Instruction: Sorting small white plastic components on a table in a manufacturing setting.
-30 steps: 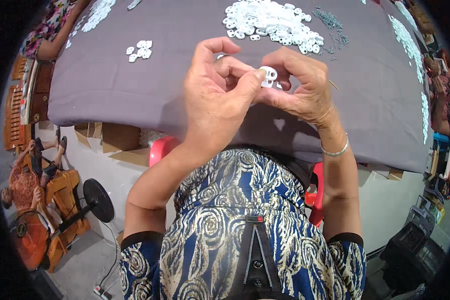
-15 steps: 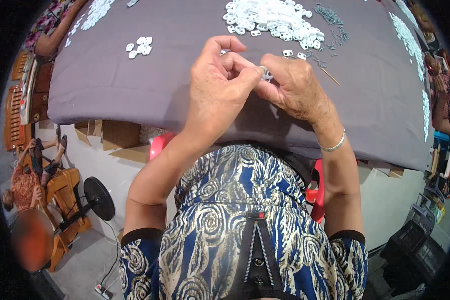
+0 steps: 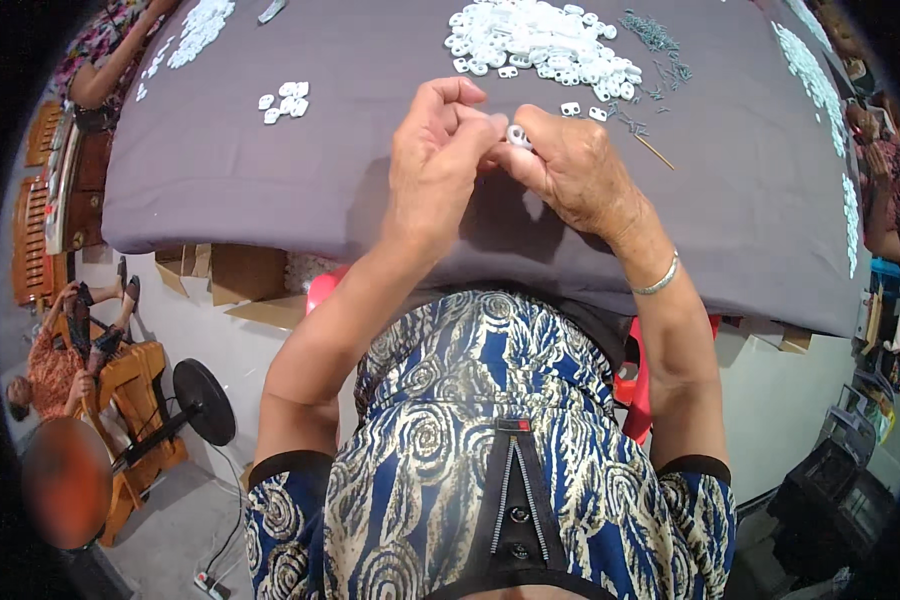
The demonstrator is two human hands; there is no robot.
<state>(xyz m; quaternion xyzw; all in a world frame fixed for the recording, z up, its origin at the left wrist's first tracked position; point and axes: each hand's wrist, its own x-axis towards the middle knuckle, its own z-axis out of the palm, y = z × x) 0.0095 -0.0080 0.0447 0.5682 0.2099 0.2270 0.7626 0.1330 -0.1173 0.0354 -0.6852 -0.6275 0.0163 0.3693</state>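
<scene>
Over the near middle of the table, my right hand [image 3: 572, 165] pinches a small white plastic two-hole piece [image 3: 517, 137], which looks like a cord lock, between thumb and forefinger. One of its holes faces up. My left hand [image 3: 437, 150] is closed, thumb tip against its fingers, right beside the piece; what those fingertips hold, if anything, is hidden. Just beyond my right hand lie two loose white two-hole pieces [image 3: 570, 109]. A thin wooden stick [image 3: 655, 152] lies to the right, near scattered small grey metal pieces [image 3: 627, 122].
A large heap of white pieces [image 3: 535, 40] lies ahead beside a grey pile of metal bits [image 3: 650, 32]. A small group of white pieces [image 3: 286, 100] is at left. The table has a grey cloth [image 3: 270, 190]. Other people sit at both sides; a fan [image 3: 203, 400] stands at left.
My left thumb has drawn back slightly to the left off the white piece, uncovering its hole. My right hand still pinches it and has shifted a little left.
</scene>
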